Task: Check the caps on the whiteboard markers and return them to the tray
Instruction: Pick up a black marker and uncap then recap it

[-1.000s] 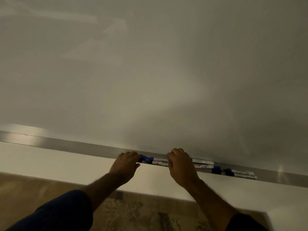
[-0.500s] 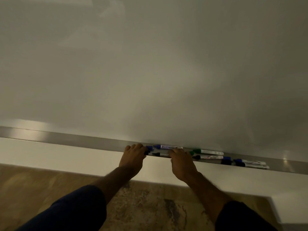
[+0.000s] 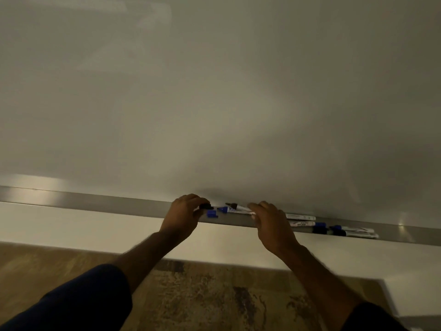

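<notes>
Caps off two markers since earlier: left hand point(image 3: 182, 217) pinches black cap point(image 3: 205, 206), blue cap point(image 3: 211, 213) on tray point(image 3: 95, 204). Right hand point(image 3: 272, 225) holds black marker point(image 3: 238, 208). I'd recap next.

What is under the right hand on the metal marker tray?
The right hand covers the barrels of a blue-tipped marker and a black-tipped marker, both uncapped. Their back ends and the grip itself are hidden.

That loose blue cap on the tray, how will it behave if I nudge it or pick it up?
The loose blue cap is tiny beside the left hand, so probably very light and easily flicked. It lies near the front edge of the tray, so a nudge might send it off. It looks like hard plastic, likely stiff.
</notes>
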